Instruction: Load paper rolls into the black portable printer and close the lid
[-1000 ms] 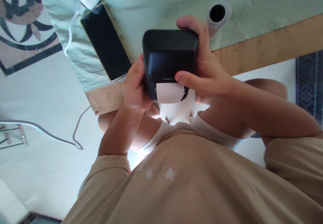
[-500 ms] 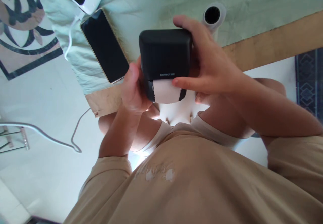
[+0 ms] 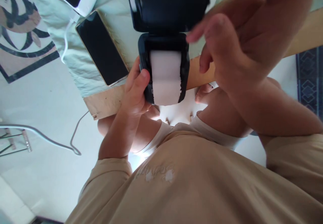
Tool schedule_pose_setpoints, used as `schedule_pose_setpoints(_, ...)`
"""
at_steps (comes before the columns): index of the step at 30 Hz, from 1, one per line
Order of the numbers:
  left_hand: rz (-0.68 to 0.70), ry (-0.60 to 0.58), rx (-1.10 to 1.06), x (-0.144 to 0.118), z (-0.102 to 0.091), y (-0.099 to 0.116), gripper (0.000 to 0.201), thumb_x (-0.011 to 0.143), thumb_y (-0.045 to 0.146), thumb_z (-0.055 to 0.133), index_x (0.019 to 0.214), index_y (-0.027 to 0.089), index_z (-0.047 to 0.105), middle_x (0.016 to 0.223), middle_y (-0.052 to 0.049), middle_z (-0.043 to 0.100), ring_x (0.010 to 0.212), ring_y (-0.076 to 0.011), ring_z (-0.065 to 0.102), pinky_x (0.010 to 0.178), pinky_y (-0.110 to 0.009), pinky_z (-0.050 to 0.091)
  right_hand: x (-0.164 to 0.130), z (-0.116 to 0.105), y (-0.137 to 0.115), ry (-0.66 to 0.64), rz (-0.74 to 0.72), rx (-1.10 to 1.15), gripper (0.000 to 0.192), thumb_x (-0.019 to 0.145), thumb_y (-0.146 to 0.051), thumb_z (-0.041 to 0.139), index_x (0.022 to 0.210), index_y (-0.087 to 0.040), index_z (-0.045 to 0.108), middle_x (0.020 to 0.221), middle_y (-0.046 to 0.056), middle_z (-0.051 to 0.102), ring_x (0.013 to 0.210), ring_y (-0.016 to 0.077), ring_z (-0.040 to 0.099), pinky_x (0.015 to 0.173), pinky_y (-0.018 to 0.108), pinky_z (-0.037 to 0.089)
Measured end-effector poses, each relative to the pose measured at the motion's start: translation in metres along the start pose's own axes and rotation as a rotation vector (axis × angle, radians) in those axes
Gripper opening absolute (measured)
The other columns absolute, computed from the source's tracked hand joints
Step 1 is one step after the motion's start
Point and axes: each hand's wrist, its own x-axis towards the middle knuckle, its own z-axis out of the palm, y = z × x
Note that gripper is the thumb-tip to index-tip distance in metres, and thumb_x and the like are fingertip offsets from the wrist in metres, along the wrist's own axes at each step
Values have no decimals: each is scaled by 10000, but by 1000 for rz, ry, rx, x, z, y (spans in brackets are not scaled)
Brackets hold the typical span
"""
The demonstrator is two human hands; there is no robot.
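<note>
head view | left hand (image 3: 135, 92) grips the base of one black label printer (image 3: 164, 45), held above the table edge (image 3: 106, 103), lid (image 3: 171, 5) swung open, one paper roll (image 3: 165, 77) exposed | right hand (image 3: 227, 45) beside the lid, fingers loosely spread, holding nothing | printer likely rigid, light; hold its sides; paper tears easily | one smartphone (image 3: 102, 47) on cloth (image 3: 118, 12)
</note>
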Motion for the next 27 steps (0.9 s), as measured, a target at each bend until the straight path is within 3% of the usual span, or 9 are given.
schedule_pose_setpoints(2, -18, 25, 29, -1, 0, 0, 665, 763, 761, 957, 1200, 288, 789, 1106, -71, 835, 1434, -436, 687, 1054, -542, 674, 1, 1, 3, 195, -31, 22, 331, 1144, -466, 372, 1167, -208, 577, 1186, 10, 616, 1222, 119, 744, 759, 192, 559)
schedule_pose_setpoints(4, 1, 24, 44, -1, 0, -1, 675, 764, 761, 955, 1203, 280, 776, 1109, -84, 833, 1460, -440, 674, 1047, -546, 685, 1, 3, 5, 227, -95, -13, 230, 1086, -405, 538, 1002, -200, 601, 1112, -8, 717, 1008, 105, 748, 738, 217, 566)
schedule_pose_setpoints(6, 43, 7, 46, -2, 0, 0, 611, 807, 717, 952, 1187, 273, 774, 1098, -86, 833, 1479, -431, 669, 1066, -544, 686, 1, 6, 4, 79, -117, -212, 196, 1034, -365, 548, 1086, -229, 680, 1159, -9, 772, 905, 136, 729, 751, 291, 575)
schedule_pose_setpoints(10, 63, -30, 73, -2, 2, 2, 499, 843, 628, 968, 1140, 270, 786, 1014, -75, 823, 1376, -406, 747, 1050, -521, 702, 4, 6, -10, -278, 70, -627, 398, 1087, -386, 415, 1358, -356, 705, 1437, -51, 745, 1151, 237, 761, 774, 352, 547)
schedule_pose_setpoints(14, 68, -50, 104, -3, 1, 0, 503, 856, 657, 943, 1139, 269, 794, 1048, -76, 815, 1351, -404, 764, 1011, -511, 717, 7, 4, -18, -343, 100, -703, 345, 1050, -396, 499, 1328, -372, 702, 1235, -54, 795, 973, 201, 740, 643, 296, 372)
schedule_pose_setpoints(17, 83, -60, 147, -3, -1, -2, 513, 889, 689, 904, 1157, 265, 799, 1126, -80, 814, 1414, -391, 725, 1047, -491, 700, 10, 4, -16, -342, 67, -641, 341, 964, -424, 572, 1283, -376, 682, 1075, -34, 791, 869, 200, 704, 610, 314, 319)
schedule_pose_setpoints(22, 133, -4, 162, -4, 0, -1, 574, 836, 729, 929, 1165, 280, 789, 1088, -63, 809, 1436, -350, 686, 1107, -436, 657, 6, -7, -16, -256, 28, -420, 304, 868, -425, 534, 1151, -391, 640, 795, -37, 686, 676, 155, 594, 667, 372, 424)
schedule_pose_setpoints(25, 104, 70, 122, -4, 3, 1, 582, 836, 722, 930, 1169, 270, 777, 1025, -49, 797, 1452, -338, 682, 1143, -435, 639, 1, -18, -8, -188, -33, -64, 288, 937, -486, 611, 1192, -354, 643, 978, -67, 691, 667, 53, 585, 675, 287, 508)
schedule_pose_setpoints(27, 80, 85, 85, -3, 5, 1, 579, 831, 700, 936, 1176, 264, 773, 1026, -49, 805, 1447, -340, 693, 1144, -442, 642, 4, -26, 8, -160, -28, 179, 469, 950, -613, 673, 1353, -381, 616, 1175, -56, 659, 794, 40, 669, 627, 211, 500)
